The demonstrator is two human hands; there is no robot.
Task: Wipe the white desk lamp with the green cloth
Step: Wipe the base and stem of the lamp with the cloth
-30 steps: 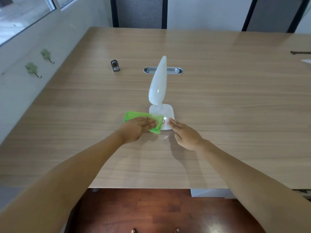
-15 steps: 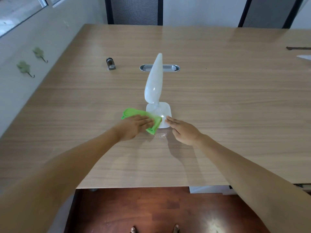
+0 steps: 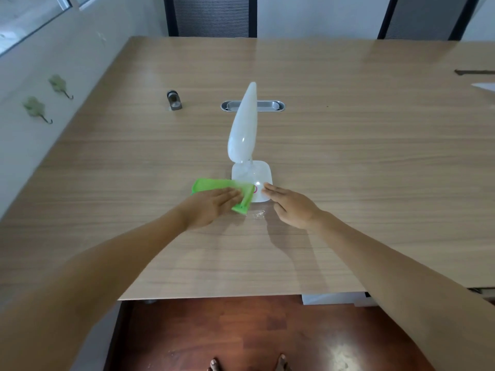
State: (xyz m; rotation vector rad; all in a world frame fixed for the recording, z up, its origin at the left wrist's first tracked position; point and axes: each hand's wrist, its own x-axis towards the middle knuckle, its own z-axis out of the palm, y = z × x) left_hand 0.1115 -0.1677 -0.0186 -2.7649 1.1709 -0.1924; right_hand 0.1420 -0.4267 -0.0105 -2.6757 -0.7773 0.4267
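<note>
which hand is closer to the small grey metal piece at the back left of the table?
Left. The left hand, flat on the green cloth, sits toward the person from the metal piece; the right hand is farther right, beyond the lamp base.

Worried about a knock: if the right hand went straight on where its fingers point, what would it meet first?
Most likely the desk lamp base; fingertips of the right hand sit at its corner.

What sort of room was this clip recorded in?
Most likely an office or meeting room: a large light wood-grain table has a silver oval cable grommet set into its top, and dark mesh-backed office chairs stand at its far edge.
</note>
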